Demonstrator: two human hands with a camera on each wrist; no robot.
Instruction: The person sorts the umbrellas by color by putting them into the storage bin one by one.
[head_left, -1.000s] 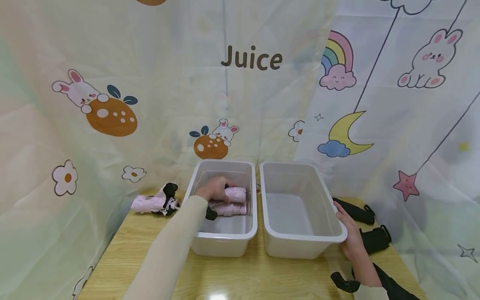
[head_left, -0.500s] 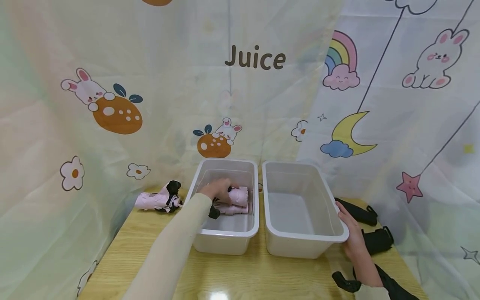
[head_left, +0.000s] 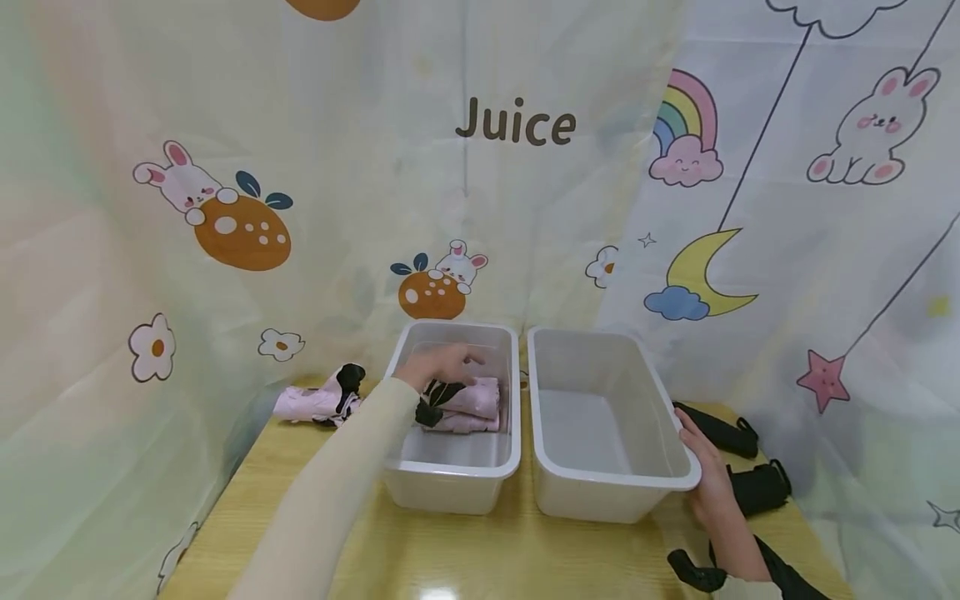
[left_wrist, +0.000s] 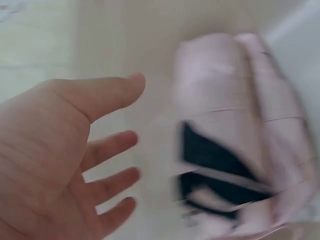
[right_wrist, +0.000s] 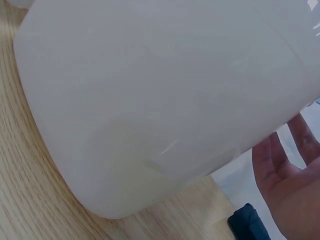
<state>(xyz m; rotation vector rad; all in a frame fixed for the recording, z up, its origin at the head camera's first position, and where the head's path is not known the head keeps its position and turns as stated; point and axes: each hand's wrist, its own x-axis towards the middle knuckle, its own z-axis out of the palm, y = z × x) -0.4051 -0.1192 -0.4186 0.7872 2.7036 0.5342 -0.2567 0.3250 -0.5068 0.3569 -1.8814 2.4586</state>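
My left hand (head_left: pixel 442 364) is over the left grey bin (head_left: pixel 453 472), its fingers spread and holding nothing. Below and beside it, a folded pink umbrella (head_left: pixel 480 398) with black parts lies against a second pink umbrella (head_left: pixel 461 422). In the left wrist view the pink umbrella (left_wrist: pixel 212 80) is a short gap away from the thumb and fingertips. My right hand (head_left: pixel 708 475) holds the right rim of the other grey bin (head_left: pixel 592 497), whose inside shows bare. In the right wrist view its fingers (right_wrist: pixel 300 137) reach up to the rim, their tips partly hidden.
Another pink and black folded umbrella (head_left: pixel 307 404) lies on the wooden table (head_left: pixel 420 558) left of the bins. Beyond my right hand are a black folded umbrella (head_left: pixel 716 429), a thicker black one (head_left: pixel 761 487) and a black curved handle (head_left: pixel 693 571). A printed curtain (head_left: pixel 337 208) hangs behind.
My left hand has let go of the pink umbrella in the left bin and lifted off it, fingers opening. The right hand stays at the right bin's rim. The head view has shifted slightly.
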